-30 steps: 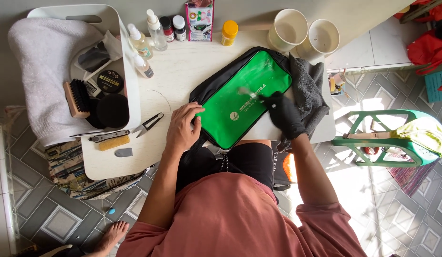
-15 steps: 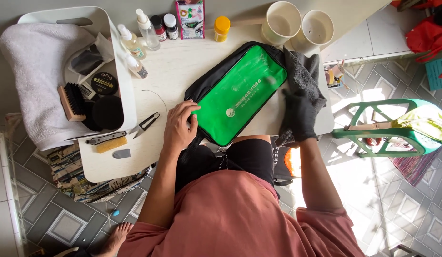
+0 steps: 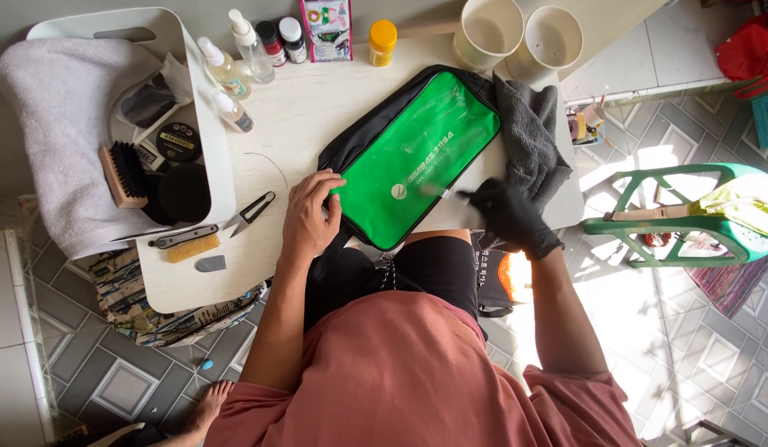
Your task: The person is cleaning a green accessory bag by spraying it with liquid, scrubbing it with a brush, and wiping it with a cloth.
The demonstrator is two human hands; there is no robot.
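A green bag [image 3: 417, 157] with black edging lies slanted on the white table [image 3: 301, 108]. My bare left hand [image 3: 309, 217] grips the bag's left edge, fingers curled over the black trim. My right hand [image 3: 508, 217], in a black glove, is at the bag's lower right edge. It is closed on a thin pale tool [image 3: 438, 191] whose blurred tip lies on the green panel. A dark grey cloth [image 3: 529, 141] is draped along the bag's right side, just above the gloved hand.
A white tray [image 3: 214, 124] on the left holds a towel [image 3: 53, 124], a wooden brush [image 3: 123, 175] and tins. Small bottles [image 3: 252, 45], a yellow-capped jar [image 3: 382, 41] and two cups [image 3: 487, 31] line the back. Small scissors [image 3: 250, 213] lie near my left hand. A green stool [image 3: 682, 215] stands to the right.
The gloved right hand left the middle of the green panel, passed over the grey cloth, and is now at the bag's lower right edge. My left hand stayed on the left edge.
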